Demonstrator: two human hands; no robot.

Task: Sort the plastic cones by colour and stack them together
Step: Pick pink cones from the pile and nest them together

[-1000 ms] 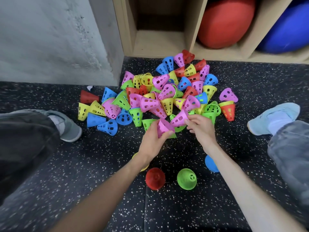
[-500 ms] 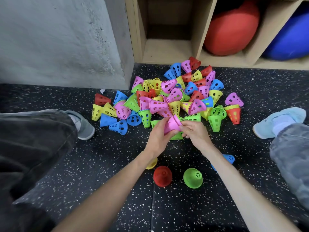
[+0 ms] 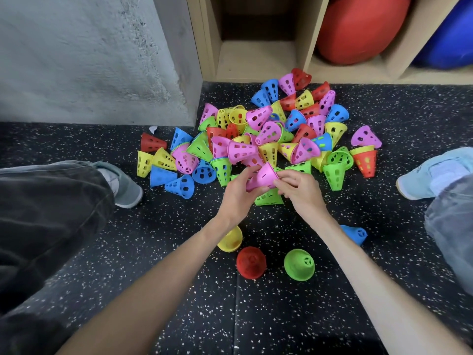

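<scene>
My fingers (image 3: 249,175) curl round the pink cones (image 3: 263,178): left hand (image 3: 236,194) grips the narrow end, right hand (image 3: 300,192) pinches the wide rim, at the near edge of the mixed pile (image 3: 268,134). Nearer me stand, left to right, a yellow cone (image 3: 230,240), red cone (image 3: 251,262), green cone (image 3: 299,264) and blue cone (image 3: 354,233).

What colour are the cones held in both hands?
Pink cones, seen in the head view.
</scene>
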